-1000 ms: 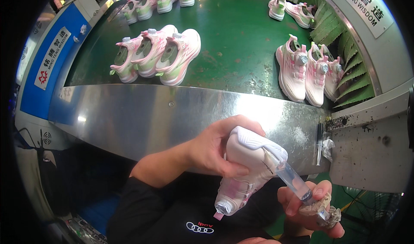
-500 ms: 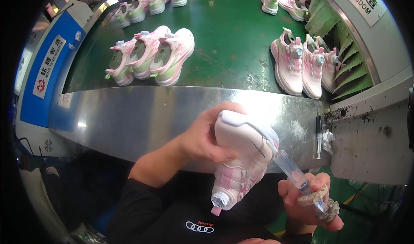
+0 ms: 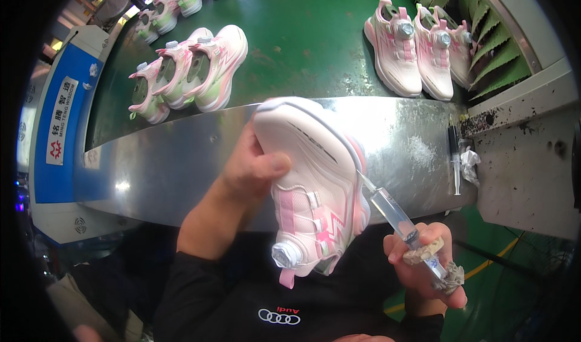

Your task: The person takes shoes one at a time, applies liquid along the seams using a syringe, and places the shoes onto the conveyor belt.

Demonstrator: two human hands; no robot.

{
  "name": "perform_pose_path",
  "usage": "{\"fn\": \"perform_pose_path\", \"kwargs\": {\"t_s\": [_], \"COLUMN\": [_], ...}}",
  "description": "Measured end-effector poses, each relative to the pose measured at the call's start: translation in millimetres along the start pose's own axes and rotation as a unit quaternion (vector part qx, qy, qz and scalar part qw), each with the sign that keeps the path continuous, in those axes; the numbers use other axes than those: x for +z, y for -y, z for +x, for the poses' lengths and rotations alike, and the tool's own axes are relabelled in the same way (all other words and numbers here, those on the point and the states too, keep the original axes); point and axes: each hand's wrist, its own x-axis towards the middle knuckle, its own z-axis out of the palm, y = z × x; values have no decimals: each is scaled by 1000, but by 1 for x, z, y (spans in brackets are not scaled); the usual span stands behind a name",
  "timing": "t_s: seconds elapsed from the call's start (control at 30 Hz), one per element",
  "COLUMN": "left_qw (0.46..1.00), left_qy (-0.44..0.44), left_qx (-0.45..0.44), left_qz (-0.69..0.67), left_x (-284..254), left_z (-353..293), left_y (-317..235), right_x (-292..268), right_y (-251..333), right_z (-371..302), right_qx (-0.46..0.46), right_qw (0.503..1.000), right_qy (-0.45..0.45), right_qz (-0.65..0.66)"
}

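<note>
My left hand (image 3: 251, 163) grips a pale pink sneaker (image 3: 308, 160) around its toe end, thumb on the upper and the other fingers hidden behind. The shoe is held toe up, its dial and pink pull tab pointing down toward me. My right hand (image 3: 423, 260) is closed around a clear syringe (image 3: 394, 213) whose flange and plunger end are wrapped in lumpy tape. Its thin nozzle touches, or nearly touches, the seam between the sneaker's upper and its white sole, on the right side.
Pink-and-green sneakers (image 3: 212, 70) stand in a row at left on the green conveyor belt (image 3: 302, 45); more pink sneakers (image 3: 392, 55) stand at right beside green flaps (image 3: 499, 61). A metal ledge (image 3: 163, 160) fronts the belt. A dark syringe (image 3: 454, 154) and crumpled white paper (image 3: 469, 163) lie at its right end.
The sneaker has tilted and come up and left, showing more of its side. The syringe has shifted left and up with it, its nozzle now farther down the sole seam. The view has shifted too.
</note>
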Motion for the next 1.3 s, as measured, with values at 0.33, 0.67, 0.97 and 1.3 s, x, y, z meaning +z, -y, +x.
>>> {"fn": "perform_pose_path", "kwargs": {"t_s": [0.33, 0.67, 0.97, 1.3], "left_qw": [998, 984, 972, 981], "left_qy": [-17, 30, 22, -88], "left_qx": [-52, -86, -121, -128], "left_qz": [-27, -151, -199, -119], "left_x": [-7, -25, -32, -43], "left_z": [12, 18, 21, 25], "left_y": [5, 10, 14, 16], "right_x": [-5, -1, -4, -13], "right_y": [-10, -7, -10, -24], "right_z": [-23, -47, -67, -76], "right_qx": [38, 97, 94, 67], "right_qw": [999, 993, 993, 995], "right_qy": [-32, -64, -75, -78], "right_qz": [11, -4, 1, 8]}}
